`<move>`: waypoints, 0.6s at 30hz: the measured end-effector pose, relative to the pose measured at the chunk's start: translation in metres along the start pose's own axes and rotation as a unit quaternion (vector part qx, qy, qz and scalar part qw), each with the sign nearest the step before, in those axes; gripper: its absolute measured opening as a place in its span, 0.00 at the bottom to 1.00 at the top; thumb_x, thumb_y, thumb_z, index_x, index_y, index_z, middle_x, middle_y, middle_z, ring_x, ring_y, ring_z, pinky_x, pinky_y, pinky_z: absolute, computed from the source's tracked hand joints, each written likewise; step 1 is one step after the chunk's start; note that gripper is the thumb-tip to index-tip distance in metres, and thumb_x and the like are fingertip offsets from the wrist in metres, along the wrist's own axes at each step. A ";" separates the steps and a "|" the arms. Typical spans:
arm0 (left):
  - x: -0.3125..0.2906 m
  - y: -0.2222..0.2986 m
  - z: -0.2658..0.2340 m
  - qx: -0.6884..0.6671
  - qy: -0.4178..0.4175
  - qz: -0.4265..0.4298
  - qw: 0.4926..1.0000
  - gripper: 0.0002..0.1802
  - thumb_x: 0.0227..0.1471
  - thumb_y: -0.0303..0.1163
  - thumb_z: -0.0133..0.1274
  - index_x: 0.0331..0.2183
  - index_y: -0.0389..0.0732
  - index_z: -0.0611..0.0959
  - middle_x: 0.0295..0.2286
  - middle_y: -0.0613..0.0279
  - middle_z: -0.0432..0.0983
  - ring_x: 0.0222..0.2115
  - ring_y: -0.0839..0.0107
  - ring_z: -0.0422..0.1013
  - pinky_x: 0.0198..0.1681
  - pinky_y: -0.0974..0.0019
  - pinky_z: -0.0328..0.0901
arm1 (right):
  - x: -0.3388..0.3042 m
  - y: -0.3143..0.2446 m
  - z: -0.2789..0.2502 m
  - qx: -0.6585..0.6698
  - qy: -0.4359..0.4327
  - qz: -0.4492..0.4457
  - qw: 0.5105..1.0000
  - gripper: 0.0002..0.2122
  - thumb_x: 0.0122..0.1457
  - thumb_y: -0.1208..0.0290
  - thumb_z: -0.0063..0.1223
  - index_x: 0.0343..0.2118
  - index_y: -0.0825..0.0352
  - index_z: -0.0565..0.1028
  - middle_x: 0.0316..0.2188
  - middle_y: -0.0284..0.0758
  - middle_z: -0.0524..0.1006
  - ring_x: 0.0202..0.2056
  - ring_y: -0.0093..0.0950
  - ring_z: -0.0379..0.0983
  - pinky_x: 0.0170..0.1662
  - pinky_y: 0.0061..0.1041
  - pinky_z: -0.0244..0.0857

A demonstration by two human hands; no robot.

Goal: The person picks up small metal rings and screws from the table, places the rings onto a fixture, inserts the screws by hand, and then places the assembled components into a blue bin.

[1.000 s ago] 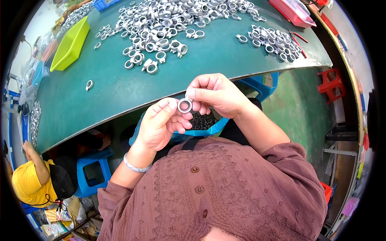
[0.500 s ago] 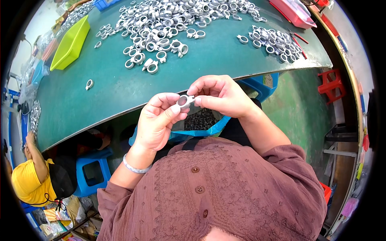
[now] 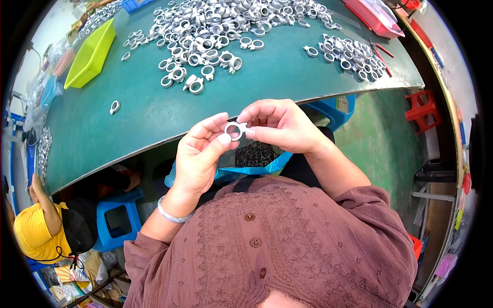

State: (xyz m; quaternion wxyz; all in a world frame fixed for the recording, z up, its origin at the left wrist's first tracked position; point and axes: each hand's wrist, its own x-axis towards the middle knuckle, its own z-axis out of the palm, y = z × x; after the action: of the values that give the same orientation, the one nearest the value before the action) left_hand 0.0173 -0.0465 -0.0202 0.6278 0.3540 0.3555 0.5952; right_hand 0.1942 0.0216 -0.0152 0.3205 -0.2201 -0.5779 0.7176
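Note:
Just past the table's near edge, my left hand (image 3: 197, 156) pinches a silver metal ring (image 3: 242, 129) between thumb and fingers. The ring has a small lug on its right side. At that lug my right hand (image 3: 287, 126) closes thumb and fingertips; whether a small part sits between them I cannot make out. Below my hands, a blue-edged bag (image 3: 277, 164) holds many small dark pieces (image 3: 255, 154). On the green table (image 3: 138, 110) lies a large heap of similar rings (image 3: 221, 25), with a smaller pile (image 3: 354, 57) to its right and one lone ring (image 3: 114, 107) at the left.
A yellow-green tray (image 3: 90, 55) stands at the table's left, a pink-red bin (image 3: 374, 18) at the far right. Red-handled pliers (image 3: 383, 59) lie beside the small pile. A person in yellow (image 3: 38, 231) sits at left near a blue stool (image 3: 118, 220). A red stool (image 3: 423, 110) stands right.
The ring has turned in my fingers, so its round opening faces me more fully. My left fingers have lifted and straightened slightly. The right hand stays at the lug.

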 end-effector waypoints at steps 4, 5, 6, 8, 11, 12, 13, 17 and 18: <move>0.000 -0.004 -0.010 -0.041 -0.014 -0.084 0.996 0.14 0.47 0.24 0.50 0.39 0.34 0.73 0.31 0.59 0.72 0.29 0.75 0.68 0.31 0.77 0.64 | 0.010 -0.021 -0.003 -0.188 -0.064 -0.035 0.979 0.08 0.48 0.77 0.55 0.32 0.70 0.73 0.27 0.29 0.73 0.31 0.17 0.68 0.36 0.15 0.62; 0.001 -0.004 -0.010 -0.042 -0.015 -0.083 0.996 0.14 0.47 0.24 0.50 0.39 0.34 0.73 0.31 0.59 0.72 0.29 0.75 0.68 0.31 0.77 0.64 | 0.016 -0.020 -0.009 -0.195 -0.026 -0.059 0.979 0.09 0.48 0.76 0.55 0.33 0.71 0.73 0.26 0.29 0.73 0.29 0.17 0.68 0.34 0.16 0.62; 0.002 -0.003 -0.012 -0.075 -0.023 -0.095 0.992 0.13 0.48 0.25 0.49 0.39 0.34 0.73 0.31 0.59 0.72 0.29 0.75 0.68 0.31 0.77 0.64 | 0.026 -0.020 -0.015 -0.222 0.022 -0.065 0.973 0.09 0.48 0.76 0.54 0.33 0.71 0.73 0.26 0.29 0.73 0.29 0.16 0.67 0.32 0.16 0.62; 0.002 -0.002 -0.014 -0.105 -0.032 -0.113 0.988 0.11 0.51 0.29 0.46 0.37 0.34 0.73 0.31 0.58 0.71 0.28 0.75 0.67 0.30 0.78 0.64 | 0.051 -0.016 -0.030 -0.352 0.108 -0.109 0.923 0.09 0.48 0.77 0.53 0.34 0.70 0.72 0.26 0.30 0.72 0.27 0.16 0.67 0.29 0.17 0.62; 0.003 0.004 -0.011 -0.143 -0.067 -0.140 0.978 0.11 0.53 0.32 0.43 0.36 0.35 0.72 0.32 0.56 0.70 0.28 0.75 0.67 0.28 0.78 0.64 | 0.076 -0.007 -0.045 -0.524 0.150 -0.201 0.814 0.11 0.47 0.78 0.52 0.36 0.63 0.73 0.27 0.32 0.70 0.25 0.23 0.68 0.29 0.21 0.63; 0.003 0.005 -0.011 -0.125 -0.065 -0.147 0.979 0.12 0.54 0.35 0.42 0.35 0.36 0.71 0.33 0.55 0.70 0.27 0.74 0.67 0.26 0.78 0.63 | 0.082 -0.004 -0.048 -0.565 0.142 -0.246 0.775 0.12 0.46 0.77 0.52 0.36 0.62 0.73 0.27 0.34 0.69 0.26 0.27 0.68 0.30 0.23 0.63; 0.003 0.006 -0.011 -0.125 -0.064 -0.146 0.979 0.12 0.54 0.35 0.42 0.35 0.36 0.71 0.33 0.55 0.70 0.27 0.74 0.67 0.26 0.78 0.63 | 0.086 -0.004 -0.047 -0.602 0.132 -0.287 0.733 0.12 0.46 0.76 0.51 0.36 0.60 0.73 0.28 0.35 0.68 0.27 0.31 0.68 0.32 0.25 0.63; 0.004 0.005 -0.016 -0.130 -0.053 -0.152 0.978 0.12 0.53 0.35 0.43 0.34 0.36 0.72 0.27 0.60 0.69 0.25 0.77 0.64 0.21 0.80 0.60 | 0.083 -0.009 -0.045 -0.623 0.143 -0.223 0.736 0.07 0.45 0.77 0.51 0.30 0.63 0.72 0.27 0.35 0.68 0.29 0.34 0.67 0.33 0.27 0.62; 0.004 0.004 -0.016 -0.125 -0.044 -0.141 0.981 0.12 0.53 0.35 0.44 0.34 0.36 0.72 0.25 0.62 0.68 0.23 0.78 0.63 0.20 0.80 0.58 | 0.081 -0.010 -0.045 -0.623 0.142 -0.224 0.736 0.07 0.45 0.77 0.51 0.30 0.63 0.72 0.27 0.35 0.68 0.29 0.34 0.67 0.33 0.27 0.62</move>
State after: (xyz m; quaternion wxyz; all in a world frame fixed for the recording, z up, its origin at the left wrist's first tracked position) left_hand 0.0012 -0.0421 -0.0251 0.7598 0.2450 0.2970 0.5239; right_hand 0.1707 0.1119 -0.0117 0.3419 -0.3343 -0.8758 0.0654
